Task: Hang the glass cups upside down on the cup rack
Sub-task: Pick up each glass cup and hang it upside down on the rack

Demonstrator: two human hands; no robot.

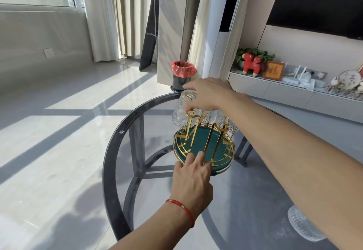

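Hiding hung cups (211,117): right hand (208,94).

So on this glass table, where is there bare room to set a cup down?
The open patches are the near-left glass, between the left hand and the table rim, and the stretch between the rack and the loose cup under the right forearm. It is crowded on the rack, where the right hand holds an upturned cup beside others.

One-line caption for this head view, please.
Right hand lowers an upside-down glass cup onto the gold cup rack; left hand steadies its green base.
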